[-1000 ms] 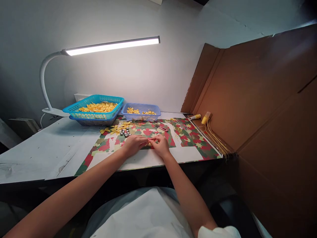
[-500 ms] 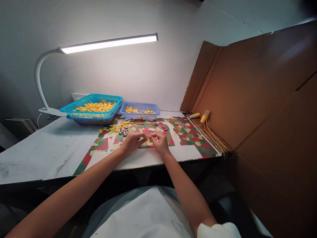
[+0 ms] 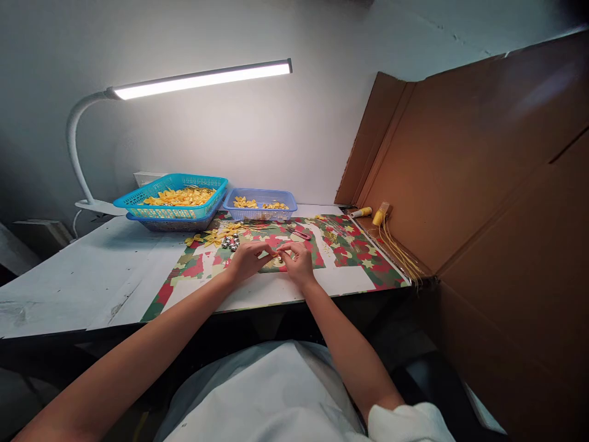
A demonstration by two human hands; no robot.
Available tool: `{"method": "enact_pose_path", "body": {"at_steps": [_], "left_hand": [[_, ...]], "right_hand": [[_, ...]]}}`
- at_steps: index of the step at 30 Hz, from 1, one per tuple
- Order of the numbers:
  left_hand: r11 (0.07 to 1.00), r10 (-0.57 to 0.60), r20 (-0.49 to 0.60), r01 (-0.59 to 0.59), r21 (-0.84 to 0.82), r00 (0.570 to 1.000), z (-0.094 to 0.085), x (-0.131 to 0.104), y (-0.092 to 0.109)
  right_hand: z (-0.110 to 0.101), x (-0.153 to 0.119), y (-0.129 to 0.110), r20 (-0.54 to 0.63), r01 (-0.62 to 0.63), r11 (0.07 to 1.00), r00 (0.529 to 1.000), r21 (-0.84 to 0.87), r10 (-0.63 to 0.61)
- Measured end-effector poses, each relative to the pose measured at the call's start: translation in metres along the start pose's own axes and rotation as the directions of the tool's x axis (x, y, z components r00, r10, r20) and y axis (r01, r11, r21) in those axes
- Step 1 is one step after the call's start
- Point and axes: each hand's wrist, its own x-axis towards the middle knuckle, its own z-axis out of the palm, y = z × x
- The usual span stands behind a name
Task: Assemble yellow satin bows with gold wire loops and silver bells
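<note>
Over the front part of the patterned sheet [image 3: 271,232], my left hand [image 3: 248,261] and my right hand [image 3: 297,264] meet with fingertips pinched together. A small yellow piece with a silvery bit shows between them; its shape is mostly hidden by the fingers. Just left and behind my left hand lie several silver bells [image 3: 230,243]. Yellow bows [image 3: 214,236] are spread beside the bells. A pink tool [image 3: 299,234] rests on the sheet behind my right hand.
A turquoise basket [image 3: 170,212] of yellow bows sits stacked on another at the back left. Beside it stands a blue-violet basket [image 3: 260,213]. Yellow cords [image 3: 398,248] and a spool [image 3: 362,212] lie near the cardboard [image 3: 478,153] at right. A lamp [image 3: 202,80] hangs above.
The fingertips have shifted slightly around the small yellow piece, and a silvery bit now shows below them. The whole view has moved slightly.
</note>
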Motion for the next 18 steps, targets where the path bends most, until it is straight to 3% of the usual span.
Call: {"method": "enact_pose_path", "body": {"at_steps": [5,10,14,18], "left_hand": [[0.999,-0.052,0.088,0.051,0.011,0.995,-0.002,0.001,-0.005],[0.986,-0.164,0.072,0.164,0.001,0.984,-0.002,0.002,-0.010],[0.967,-0.237,0.080,0.243,-0.073,0.968,-0.002,0.004,-0.011],[0.924,-0.298,0.124,0.319,-0.211,0.946,-0.001,0.005,-0.006]], "right_hand": [[-0.003,-0.002,-0.005,-0.135,-0.065,0.985,0.987,0.158,0.086],[-0.003,0.001,-0.005,-0.115,-0.096,0.885,0.979,0.455,0.166],[-0.004,0.006,-0.001,-0.126,-0.190,0.749,0.931,0.635,0.343],[-0.007,0.009,0.002,-0.204,-0.177,0.704,0.884,0.688,0.421]]}}
